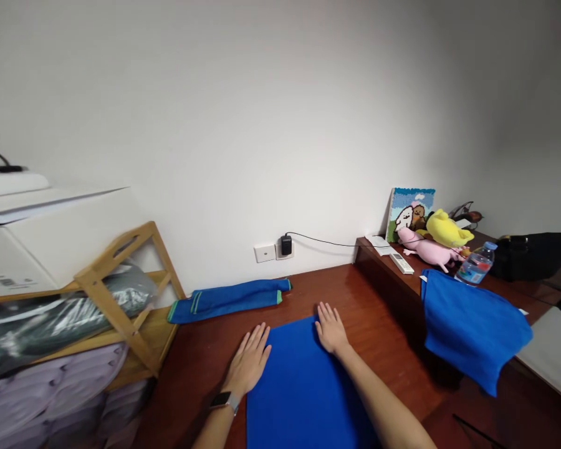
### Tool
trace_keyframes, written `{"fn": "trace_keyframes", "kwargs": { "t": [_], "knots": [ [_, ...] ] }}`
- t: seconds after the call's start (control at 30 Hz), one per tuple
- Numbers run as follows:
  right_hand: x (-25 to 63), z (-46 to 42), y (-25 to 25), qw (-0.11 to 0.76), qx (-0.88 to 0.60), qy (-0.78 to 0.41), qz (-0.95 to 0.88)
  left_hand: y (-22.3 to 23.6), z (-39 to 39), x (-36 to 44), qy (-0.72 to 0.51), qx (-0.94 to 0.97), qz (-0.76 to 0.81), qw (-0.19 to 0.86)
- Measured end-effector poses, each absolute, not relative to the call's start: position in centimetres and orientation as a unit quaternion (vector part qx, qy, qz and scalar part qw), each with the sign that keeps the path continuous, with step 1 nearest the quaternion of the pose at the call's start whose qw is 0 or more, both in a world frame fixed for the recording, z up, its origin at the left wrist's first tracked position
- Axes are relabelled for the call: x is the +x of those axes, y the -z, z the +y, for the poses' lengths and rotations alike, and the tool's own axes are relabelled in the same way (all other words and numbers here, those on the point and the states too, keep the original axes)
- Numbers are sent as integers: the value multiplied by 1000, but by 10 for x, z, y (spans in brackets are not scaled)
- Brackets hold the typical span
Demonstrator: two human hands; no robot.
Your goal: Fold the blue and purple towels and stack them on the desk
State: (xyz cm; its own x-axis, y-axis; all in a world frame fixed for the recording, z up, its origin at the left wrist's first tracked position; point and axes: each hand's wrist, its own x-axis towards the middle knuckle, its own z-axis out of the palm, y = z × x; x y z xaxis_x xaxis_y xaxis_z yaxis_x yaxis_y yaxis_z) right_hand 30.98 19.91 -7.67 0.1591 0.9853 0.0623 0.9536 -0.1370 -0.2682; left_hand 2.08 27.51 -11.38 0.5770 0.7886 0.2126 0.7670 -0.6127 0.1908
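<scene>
A blue cloth (303, 386) lies flat on the reddish-brown wooden table (206, 368), its near end cut off by the bottom of the view. My left hand (249, 365), with a watch on the wrist, rests palm down along the cloth's left edge. On the far right corner lies my right hand (331, 327), also palm down with fingers stretched. Neither hand grips anything. Beyond them, against the wall, is a folded blue cloth (229, 300) with green edging.
Another blue cloth (472, 324) hangs over the raised shelf at right, near a water bottle (477, 265), pink plush toy (430, 249), yellow plush toy (447, 229) and remote control (401, 263). At left stands a wooden rack (131, 312). A black charger (286, 245) sits in the wall socket.
</scene>
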Motion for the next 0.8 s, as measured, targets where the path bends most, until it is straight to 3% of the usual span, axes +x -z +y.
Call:
{"fn": "trace_keyframes", "kwargs": {
  "t": [0.1,0.23,0.57,0.8],
  "knots": [
    [263,191,77,193,-678,-12,-709,118,254,43,-200,889,412,-8],
    [223,180,94,175,-643,-60,-743,141,224,60,-173,881,441,-4],
    [334,158,95,97,-769,-113,-622,158,224,23,-175,831,529,-9],
    [284,135,91,172,-729,-57,-661,132,190,39,-231,838,493,-25]
  ]
}}
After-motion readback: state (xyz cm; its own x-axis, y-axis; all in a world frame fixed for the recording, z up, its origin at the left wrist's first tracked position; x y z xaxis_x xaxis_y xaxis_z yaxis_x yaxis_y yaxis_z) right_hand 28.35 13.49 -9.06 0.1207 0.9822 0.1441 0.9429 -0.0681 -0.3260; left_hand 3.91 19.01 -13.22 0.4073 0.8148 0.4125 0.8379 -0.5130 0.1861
